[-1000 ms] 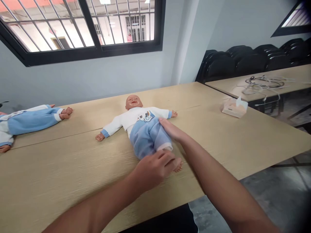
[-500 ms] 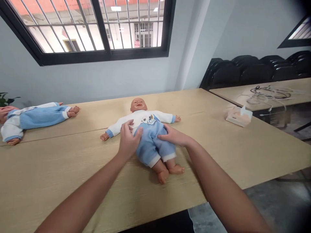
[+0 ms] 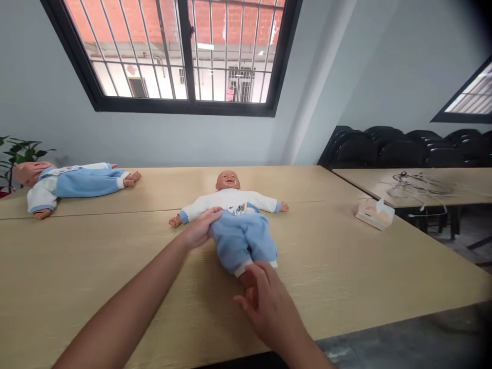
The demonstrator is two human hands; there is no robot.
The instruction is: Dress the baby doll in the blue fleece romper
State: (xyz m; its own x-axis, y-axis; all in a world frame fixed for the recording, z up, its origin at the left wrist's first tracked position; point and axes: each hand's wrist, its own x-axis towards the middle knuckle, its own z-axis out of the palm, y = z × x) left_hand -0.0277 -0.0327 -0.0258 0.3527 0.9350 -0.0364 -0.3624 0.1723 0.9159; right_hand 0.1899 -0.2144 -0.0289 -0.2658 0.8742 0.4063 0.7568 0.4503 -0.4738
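Note:
A baby doll [image 3: 235, 218] in a white top and light blue trousers lies on its back in the middle of the wooden table [image 3: 96, 266], head away from me. My left hand [image 3: 201, 229] pinches the waistband of the trousers on the doll's left-hand side. My right hand [image 3: 265, 301] covers the doll's feet at the trouser cuffs, fingers curled around them; the feet are hidden under it.
A second doll [image 3: 73, 183] in the same clothes lies at the far left of the table, with a plant [image 3: 17, 154] behind it. A tissue box [image 3: 374, 213] sits at the right. A neighbouring table holds cables [image 3: 418, 184], with black chairs [image 3: 403, 146] behind.
My right hand has left the doll's waist and come down to its feet. My left hand has shifted from the doll's chest to the waistband. The camera has tilted up.

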